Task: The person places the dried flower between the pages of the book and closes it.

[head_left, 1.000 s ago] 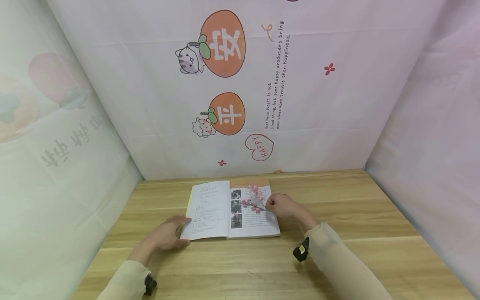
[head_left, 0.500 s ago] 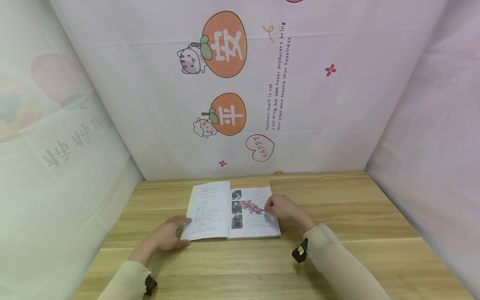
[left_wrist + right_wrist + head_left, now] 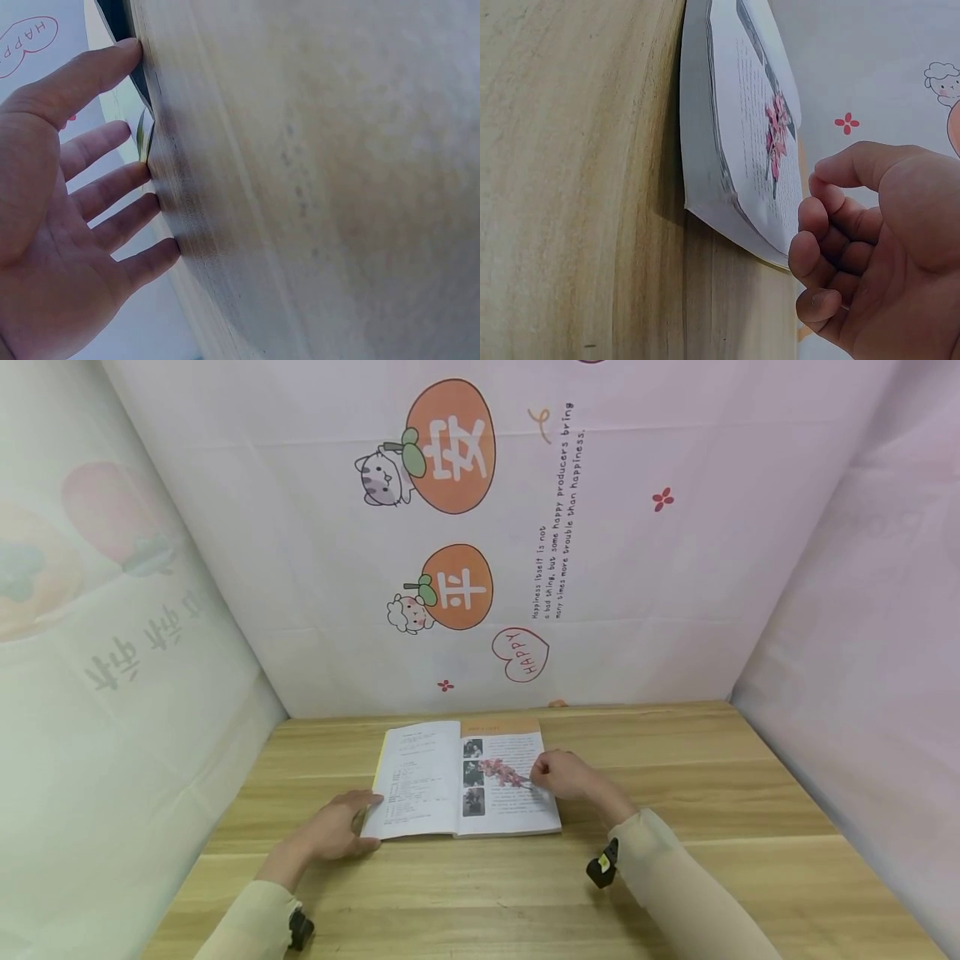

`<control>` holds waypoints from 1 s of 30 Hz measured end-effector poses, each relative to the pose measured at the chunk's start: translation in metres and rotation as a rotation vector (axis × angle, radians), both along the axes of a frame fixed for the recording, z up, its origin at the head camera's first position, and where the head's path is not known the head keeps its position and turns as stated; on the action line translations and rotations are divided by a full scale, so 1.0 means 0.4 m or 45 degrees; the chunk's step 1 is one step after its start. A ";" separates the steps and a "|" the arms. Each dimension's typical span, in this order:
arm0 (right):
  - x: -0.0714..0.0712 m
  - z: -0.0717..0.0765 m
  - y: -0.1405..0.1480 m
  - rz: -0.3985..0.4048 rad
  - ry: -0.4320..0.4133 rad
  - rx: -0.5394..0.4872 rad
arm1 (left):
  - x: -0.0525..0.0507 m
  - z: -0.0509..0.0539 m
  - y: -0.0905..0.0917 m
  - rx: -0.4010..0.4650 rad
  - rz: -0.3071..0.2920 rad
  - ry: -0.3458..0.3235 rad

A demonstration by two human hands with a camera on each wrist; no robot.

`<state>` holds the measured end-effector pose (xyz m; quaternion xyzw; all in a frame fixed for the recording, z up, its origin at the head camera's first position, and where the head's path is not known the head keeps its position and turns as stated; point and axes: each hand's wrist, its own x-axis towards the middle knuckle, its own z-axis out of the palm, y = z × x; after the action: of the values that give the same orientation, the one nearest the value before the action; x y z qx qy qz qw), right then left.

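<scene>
An open book (image 3: 420,785) lies on the wooden table, text on both pages and small photos on the right one. On that page rests a sprig of pink flowers (image 3: 504,772), its thin stem towards the right. My right hand (image 3: 566,774) hovers at the page's right edge, fingers curled and thumb against the index finger. In the right wrist view, a gap shows between this hand (image 3: 877,232) and the flower stem (image 3: 774,187). My left hand (image 3: 337,827) rests at the book's lower left corner, fingers spread and nearly straight; in the left wrist view its thumb (image 3: 97,75) touches the book's edge.
A wood-grain table (image 3: 480,893) carries the book near its back edge. Behind stands a white cloth wall (image 3: 622,552) printed with oranges and lettering; similar cloth walls close off both sides. Each wrist wears a small black device (image 3: 602,864).
One second ago pink blossoms also showed higher on the right page, with a stem reaching my right fingers. Now one sprig lies on the page, apart from that hand. The left hand stays put.
</scene>
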<state>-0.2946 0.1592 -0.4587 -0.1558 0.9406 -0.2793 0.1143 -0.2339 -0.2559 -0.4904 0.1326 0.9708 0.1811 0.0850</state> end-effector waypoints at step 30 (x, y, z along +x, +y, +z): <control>0.018 -0.005 0.028 0.035 0.013 0.017 | -0.002 0.000 -0.002 0.036 -0.056 0.050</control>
<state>-0.2876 0.1706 -0.4609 -0.1694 0.9408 -0.2704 0.1142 -0.2347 -0.2567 -0.4905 0.1588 0.9664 0.1902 0.0680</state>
